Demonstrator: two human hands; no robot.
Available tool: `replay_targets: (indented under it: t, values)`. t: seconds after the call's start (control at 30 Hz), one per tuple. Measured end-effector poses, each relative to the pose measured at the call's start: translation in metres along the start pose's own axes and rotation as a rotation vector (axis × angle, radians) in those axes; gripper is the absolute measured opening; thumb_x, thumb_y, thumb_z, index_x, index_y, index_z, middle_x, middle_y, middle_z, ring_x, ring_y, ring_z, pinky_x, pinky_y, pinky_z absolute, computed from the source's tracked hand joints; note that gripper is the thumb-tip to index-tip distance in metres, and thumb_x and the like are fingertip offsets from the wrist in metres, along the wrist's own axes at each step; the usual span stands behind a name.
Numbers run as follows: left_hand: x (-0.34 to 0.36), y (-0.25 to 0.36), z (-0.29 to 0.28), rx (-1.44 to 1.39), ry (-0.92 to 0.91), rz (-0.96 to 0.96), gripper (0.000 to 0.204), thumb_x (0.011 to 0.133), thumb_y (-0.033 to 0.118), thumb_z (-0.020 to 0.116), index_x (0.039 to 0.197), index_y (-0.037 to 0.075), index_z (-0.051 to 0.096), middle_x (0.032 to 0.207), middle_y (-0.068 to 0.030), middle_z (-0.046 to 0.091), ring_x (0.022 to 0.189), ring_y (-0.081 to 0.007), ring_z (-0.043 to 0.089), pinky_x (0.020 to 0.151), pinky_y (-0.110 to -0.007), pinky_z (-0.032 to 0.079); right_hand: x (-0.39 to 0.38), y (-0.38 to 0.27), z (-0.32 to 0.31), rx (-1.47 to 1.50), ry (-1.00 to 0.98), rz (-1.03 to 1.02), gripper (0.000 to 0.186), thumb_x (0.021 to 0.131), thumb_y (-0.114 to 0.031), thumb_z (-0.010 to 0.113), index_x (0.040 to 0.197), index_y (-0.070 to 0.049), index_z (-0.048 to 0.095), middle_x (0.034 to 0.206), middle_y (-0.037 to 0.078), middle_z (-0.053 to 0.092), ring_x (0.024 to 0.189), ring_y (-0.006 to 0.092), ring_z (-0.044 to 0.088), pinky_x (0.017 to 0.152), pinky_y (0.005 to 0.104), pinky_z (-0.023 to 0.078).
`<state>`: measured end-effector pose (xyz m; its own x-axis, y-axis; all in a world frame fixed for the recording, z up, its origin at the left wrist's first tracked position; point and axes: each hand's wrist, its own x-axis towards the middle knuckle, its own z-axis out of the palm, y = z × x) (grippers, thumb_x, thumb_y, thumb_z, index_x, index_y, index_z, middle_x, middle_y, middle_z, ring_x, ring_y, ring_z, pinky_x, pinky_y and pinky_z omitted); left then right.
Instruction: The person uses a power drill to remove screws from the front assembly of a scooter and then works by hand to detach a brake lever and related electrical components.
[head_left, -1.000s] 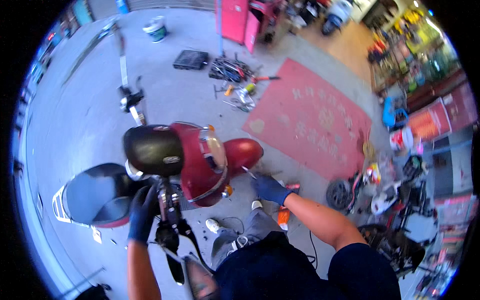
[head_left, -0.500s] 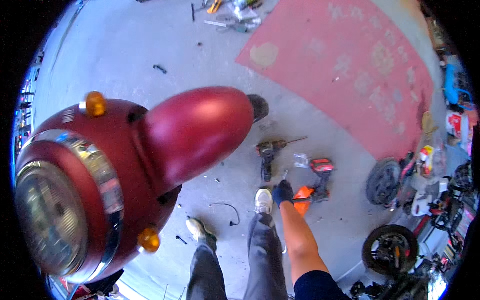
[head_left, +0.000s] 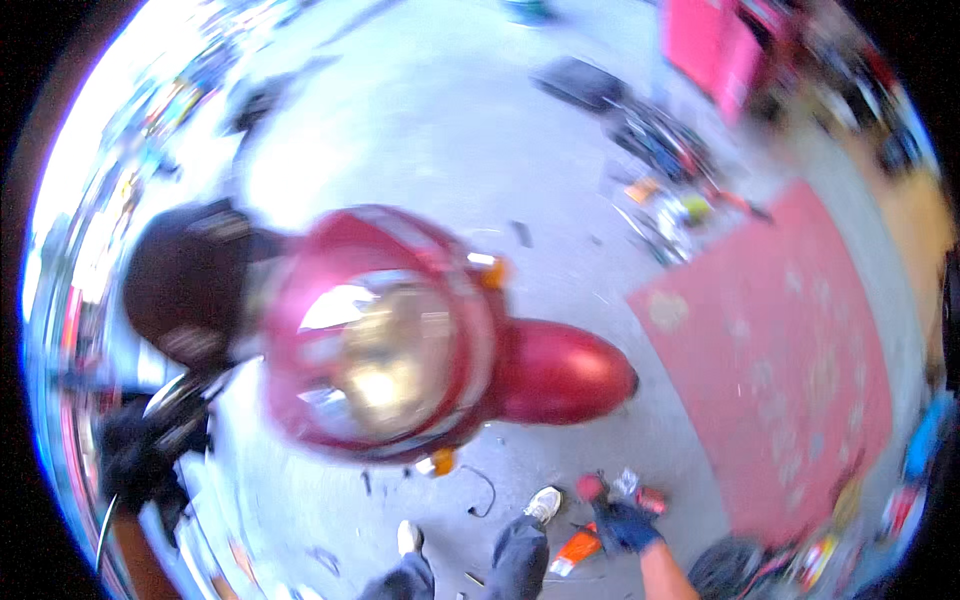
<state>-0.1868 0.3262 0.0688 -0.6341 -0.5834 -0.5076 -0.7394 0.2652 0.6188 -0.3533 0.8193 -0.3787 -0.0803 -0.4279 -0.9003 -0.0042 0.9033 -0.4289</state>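
A dark red motor scooter front (head_left: 560, 375), with a round headlight (head_left: 395, 350) and amber turn signals, fills the middle. At the far left, my dark-gloved left hand (head_left: 140, 455) is closed round the handlebar end, beside a chrome lever (head_left: 170, 395). Low on the right, my blue-gloved right hand (head_left: 627, 527) reaches down to the tools on the floor. It appears closed on a power drill, whose red end (head_left: 590, 488) shows past the fingers; blur hides the exact hold. Close by are a second red power tool (head_left: 652, 499) and an orange item (head_left: 576, 550).
A red floor mat (head_left: 780, 370) lies to the right. Loose tools and packets (head_left: 670, 215) lie beyond it, below a red cabinet (head_left: 715, 50). A black wheel (head_left: 728, 568) rests at the lower right. A thin black cable (head_left: 488, 490) lies near my shoes.
My view has swung left and up, bringing the headlight, handlebar and my left hand into sight. My right hand has moved over to the power tools.
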Motion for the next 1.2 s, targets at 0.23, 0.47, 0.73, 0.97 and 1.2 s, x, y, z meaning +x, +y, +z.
replay_targets:
  t: [0.23,0.47,0.73,0.97,1.2]
  values:
    - [-0.044,0.019,-0.057,-0.241,-0.053,0.311,0.032,0.085,0.021,0.066,0.11,0.001,0.064,0.101,-0.0067,0.066,0.09,-0.0133,0.058,0.085,-0.032,0.048,-0.41,-0.2,-0.021,-0.228,0.486,-0.206,0.028,0.089,-0.019,0.051,0.113,-0.004,0.052,0.105,0.014,0.058,0.096,0.0287,0.057,0.081,0.0383,0.046]
    - [-0.022,-0.003,-0.041,-0.526,-0.184,0.566,0.036,0.087,0.012,0.061,0.122,0.005,0.058,0.115,-0.0076,0.062,0.103,-0.0136,0.055,0.092,-0.031,0.045,-0.468,-0.339,0.001,0.189,0.691,-0.289,0.026,0.086,-0.018,0.056,0.106,-0.002,0.056,0.086,0.011,0.059,0.074,0.0222,0.059,0.063,0.0327,0.048]
    - [-0.018,0.002,-0.045,-0.337,-0.433,0.845,0.033,0.084,0.002,0.055,0.116,0.01,0.062,0.106,-0.0114,0.065,0.093,-0.0214,0.063,0.083,-0.035,0.05,-0.492,-0.444,0.049,0.234,0.852,-0.55,0.039,0.069,0.0,0.07,0.105,-0.002,0.056,0.085,0.007,0.061,0.072,0.0174,0.062,0.063,0.0313,0.053]
    - [-0.01,-0.006,-0.042,-0.291,-0.357,1.1,0.027,0.079,0.003,0.058,0.104,0.01,0.068,0.093,-0.0143,0.068,0.082,-0.0269,0.065,0.075,-0.037,0.051,-0.498,-0.442,0.061,-0.021,0.957,-0.574,0.039,0.075,-0.01,0.07,0.11,-0.002,0.055,0.107,0.011,0.061,0.099,0.0195,0.059,0.088,0.0355,0.047]
    - [0.0,-0.005,-0.037,-0.373,-0.329,1.071,0.025,0.077,-0.003,0.055,0.098,0.005,0.066,0.083,-0.0097,0.067,0.073,-0.0195,0.066,0.069,-0.033,0.052,-0.52,-0.527,0.059,-0.213,0.875,-0.425,0.049,0.071,0.0,0.071,0.117,0.0,0.053,0.107,0.009,0.064,0.097,0.0148,0.061,0.086,0.0307,0.049]
